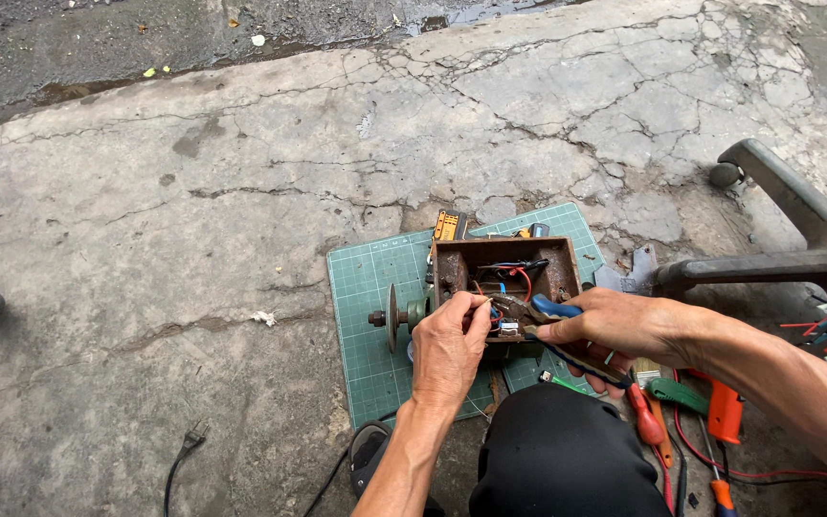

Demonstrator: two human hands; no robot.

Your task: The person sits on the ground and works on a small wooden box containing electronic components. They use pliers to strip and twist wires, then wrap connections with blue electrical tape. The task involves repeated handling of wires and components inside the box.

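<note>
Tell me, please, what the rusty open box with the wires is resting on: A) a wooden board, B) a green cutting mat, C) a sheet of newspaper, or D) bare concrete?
B: the box sits on a green gridded mat laid over the cracked concrete, while the left hand and the right hand, with blue-handled pliers, work at its wires.

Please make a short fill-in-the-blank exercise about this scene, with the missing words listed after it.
1. The rusty open box lies on a ____ cutting mat.
2. The right hand holds pliers with ____ handles.
3. The left hand pinches a thin ____ at the box.
4. The mat lies on cracked ____ ground.

Missing words: green; blue; wire; concrete
</note>
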